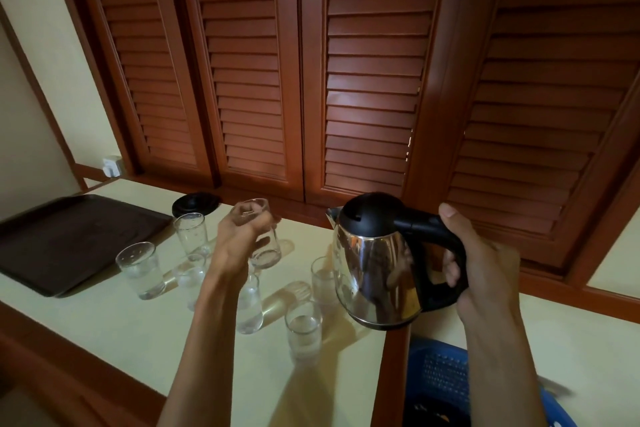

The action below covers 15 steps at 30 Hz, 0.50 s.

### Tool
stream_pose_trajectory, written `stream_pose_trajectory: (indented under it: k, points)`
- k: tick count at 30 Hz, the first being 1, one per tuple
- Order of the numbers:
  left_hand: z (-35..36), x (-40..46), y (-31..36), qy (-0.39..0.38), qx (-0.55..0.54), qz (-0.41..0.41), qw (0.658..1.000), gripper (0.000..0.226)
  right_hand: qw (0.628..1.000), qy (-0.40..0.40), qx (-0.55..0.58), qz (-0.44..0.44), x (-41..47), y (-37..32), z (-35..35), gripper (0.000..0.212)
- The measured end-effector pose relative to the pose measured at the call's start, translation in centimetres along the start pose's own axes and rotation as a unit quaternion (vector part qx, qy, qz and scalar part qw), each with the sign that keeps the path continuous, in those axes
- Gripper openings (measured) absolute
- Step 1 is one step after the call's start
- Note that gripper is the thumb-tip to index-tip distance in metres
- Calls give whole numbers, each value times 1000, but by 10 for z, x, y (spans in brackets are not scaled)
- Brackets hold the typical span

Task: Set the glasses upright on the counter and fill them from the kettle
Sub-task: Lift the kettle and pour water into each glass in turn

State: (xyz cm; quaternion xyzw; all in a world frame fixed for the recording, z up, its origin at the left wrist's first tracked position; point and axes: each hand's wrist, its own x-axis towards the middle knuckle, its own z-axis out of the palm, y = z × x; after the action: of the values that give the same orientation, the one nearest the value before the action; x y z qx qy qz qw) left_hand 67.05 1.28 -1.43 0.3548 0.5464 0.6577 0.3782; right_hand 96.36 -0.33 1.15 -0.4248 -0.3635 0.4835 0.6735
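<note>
Gripping a clear drinking glass (pixel 264 243) in the left hand (pixel 240 236), fingers curled round its upper part, base lifted off the pale cream surface (pixel 138 329) and tilted slightly toward the camera. Holding a stainless-steel electric kettle with black lid and black handle (pixel 377 263) in the right hand (pixel 485 263), fingers wrapped through the handle loop, thumb up along its top; raised above the surface, spout pointing left toward the held glass, not yet tipped far enough to pour. Standing upright on the surface below: a tall clear glass at the back left (pixel 190 234), a wider clear glass at the near left (pixel 140 269), a small clear glass just left of the forearm (pixel 190 279), a clear glass partly hidden behind the forearm (pixel 250 305), a clear glass at the front holding some water (pixel 304 331), and a clear glass half hidden behind the kettle (pixel 323 279). Water levels in the others hard to tell. Lying farther left, a dark brown rectangular tray (pixel 69 243); behind the glasses, a round black kettle base (pixel 195 204). Showing below the kettle, past the surface's edge, a blue perforated plastic basket (pixel 440 378). Closing off the back, brown louvred wooden doors (pixel 346 62).
</note>
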Motion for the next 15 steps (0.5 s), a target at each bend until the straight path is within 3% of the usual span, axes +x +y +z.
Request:
stream_pose_trajectory:
  k: [9, 15]
  points:
    - [17, -17, -5, -48, 218, 99, 970, 31, 990, -66, -75, -96, 0, -40, 25, 44]
    - [20, -22, -10, -64, 304, 113, 944, 36, 941, -178, -217, -187, 14, -71, 54, 51]
